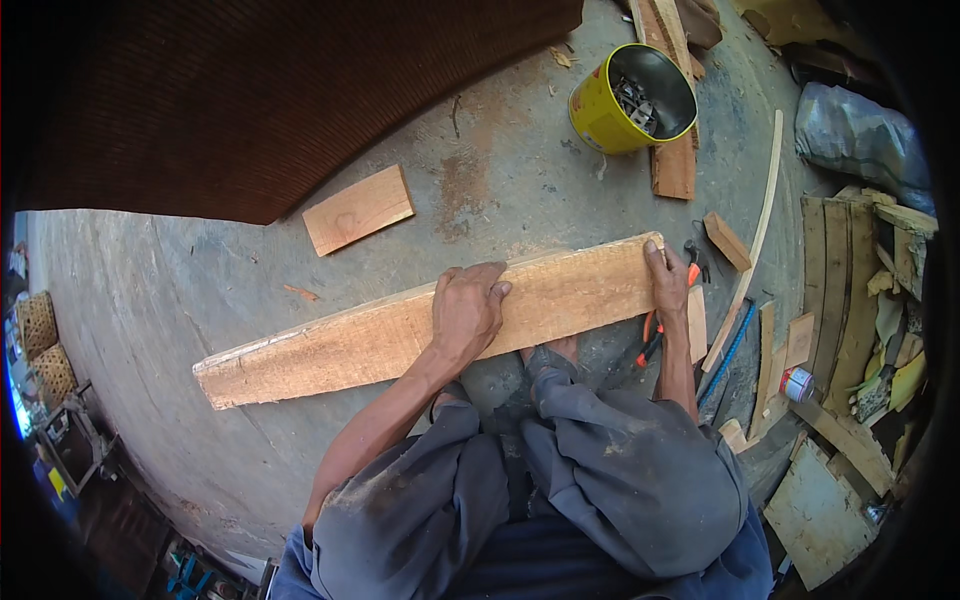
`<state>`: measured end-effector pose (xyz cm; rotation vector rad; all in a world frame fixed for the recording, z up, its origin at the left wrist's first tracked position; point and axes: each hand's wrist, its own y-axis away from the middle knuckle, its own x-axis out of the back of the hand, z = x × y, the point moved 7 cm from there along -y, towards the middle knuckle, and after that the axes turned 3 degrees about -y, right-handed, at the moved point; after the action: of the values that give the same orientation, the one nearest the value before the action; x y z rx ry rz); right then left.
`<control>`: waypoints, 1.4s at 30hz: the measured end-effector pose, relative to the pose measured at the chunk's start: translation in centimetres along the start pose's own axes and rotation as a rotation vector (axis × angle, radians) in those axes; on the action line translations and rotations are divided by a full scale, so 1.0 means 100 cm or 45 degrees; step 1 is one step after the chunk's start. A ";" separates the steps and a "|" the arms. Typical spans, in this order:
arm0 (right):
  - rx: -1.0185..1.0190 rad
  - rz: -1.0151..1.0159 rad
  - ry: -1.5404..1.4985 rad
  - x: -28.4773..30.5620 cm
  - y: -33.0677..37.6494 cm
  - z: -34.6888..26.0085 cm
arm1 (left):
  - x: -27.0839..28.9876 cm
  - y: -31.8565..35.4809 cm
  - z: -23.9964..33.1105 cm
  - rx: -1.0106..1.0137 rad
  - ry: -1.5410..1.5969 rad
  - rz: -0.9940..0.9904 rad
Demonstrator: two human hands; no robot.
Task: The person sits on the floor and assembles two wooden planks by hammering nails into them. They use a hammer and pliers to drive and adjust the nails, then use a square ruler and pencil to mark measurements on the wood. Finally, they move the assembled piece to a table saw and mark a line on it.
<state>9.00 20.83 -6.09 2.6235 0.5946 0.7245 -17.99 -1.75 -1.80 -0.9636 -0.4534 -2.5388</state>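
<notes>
Hands are steadying our long pale wooden plank (420,325): left hand (466,312) pressing flat mid-board, right hand (667,283) gripping its end; orange-handled pliers (655,335) are lying just below, likely next.

Two hands, the left hand (466,308) and the right hand (667,282), lie on one long wooden plank (390,335). One short board offcut (357,209) lies apart on the concrete floor (180,290). There is one yellow tin can (632,99), one pair of orange-handled pliers (655,330), one thin curved wood strip (757,235), one small wood block (727,241) and two woven baskets (38,322).
</notes>
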 end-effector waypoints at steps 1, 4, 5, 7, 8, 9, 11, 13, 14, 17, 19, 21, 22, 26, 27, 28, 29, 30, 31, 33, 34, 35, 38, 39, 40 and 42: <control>-0.003 0.003 0.012 0.000 0.000 -0.002 | -0.001 0.000 -0.001 0.008 0.011 -0.005; -0.018 -0.009 -0.011 0.000 0.002 -0.003 | 0.000 0.000 -0.001 0.028 0.034 -0.010; 0.006 -0.004 -0.030 -0.001 0.003 -0.005 | 0.000 0.000 -0.001 0.026 0.041 -0.009; 0.054 0.003 -0.067 -0.004 0.004 -0.010 | 0.000 0.000 -0.001 0.032 0.043 0.006; 0.035 0.003 -0.038 -0.003 0.003 -0.007 | -0.001 0.000 -0.003 0.037 0.040 0.020; 0.015 0.002 -0.009 -0.001 0.002 -0.004 | -0.002 0.000 -0.004 0.042 0.037 0.034; -0.021 -0.004 0.030 0.000 0.001 -0.002 | -0.005 0.002 -0.007 0.053 0.029 0.063; -0.055 -0.016 0.050 -0.002 0.002 -0.002 | -0.008 0.006 -0.010 0.074 0.027 0.064; -0.041 -0.007 0.065 -0.001 0.001 -0.003 | -0.009 0.005 -0.011 0.082 0.027 0.060; -0.030 0.003 0.105 -0.002 0.003 -0.004 | -0.010 0.003 -0.013 0.089 0.015 0.040; -0.061 -0.013 0.123 -0.006 0.001 -0.008 | -0.009 0.003 -0.014 0.087 -0.008 0.045; -0.065 0.002 0.149 -0.004 -0.002 -0.004 | -0.009 0.001 -0.010 0.053 -0.027 0.061; -0.068 0.012 0.162 -0.003 -0.004 0.000 | -0.008 0.001 -0.009 0.046 -0.070 0.072; 0.099 0.229 -0.082 0.018 -0.010 0.014 | -0.011 0.001 -0.007 0.036 -0.180 0.087; -0.024 0.276 -0.173 0.026 -0.008 0.019 | -0.011 0.000 -0.009 0.044 -0.206 0.085; -0.145 0.323 -0.270 0.038 -0.004 0.026 | -0.013 -0.001 -0.009 0.044 -0.195 0.075; -0.176 0.431 -0.367 0.056 0.000 0.043 | -0.016 -0.003 -0.007 0.030 -0.178 0.056; -0.192 0.482 -0.269 0.063 0.008 0.045 | -0.016 -0.001 -0.009 0.038 -0.180 0.043; -0.210 0.533 -0.170 0.069 0.019 0.047 | -0.017 0.001 -0.009 0.033 -0.184 0.031; -0.095 0.669 0.248 0.088 0.033 0.051 | -0.018 0.003 -0.007 0.016 -0.189 0.009; -0.080 0.697 0.377 0.094 0.036 0.061 | -0.020 0.003 -0.006 0.002 -0.203 0.010; -0.065 0.706 0.502 0.092 0.039 0.061 | -0.019 0.004 -0.008 0.002 -0.226 0.016; 0.087 0.766 0.715 0.076 0.047 0.050 | -0.021 0.009 -0.011 -0.005 -0.283 0.027; 0.222 0.778 0.787 0.068 0.048 0.039 | -0.021 0.008 -0.010 -0.006 -0.301 0.036; 0.359 0.787 0.860 0.063 0.048 0.027 | -0.022 0.005 -0.007 -0.030 -0.289 0.065; 0.332 0.612 0.784 0.056 0.036 0.027 | -0.018 0.005 -0.006 -0.060 -0.276 0.115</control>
<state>15.95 19.83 -4.49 2.7925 0.2029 1.7421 -16.87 -1.98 -3.32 -1.2556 -0.4022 -2.3846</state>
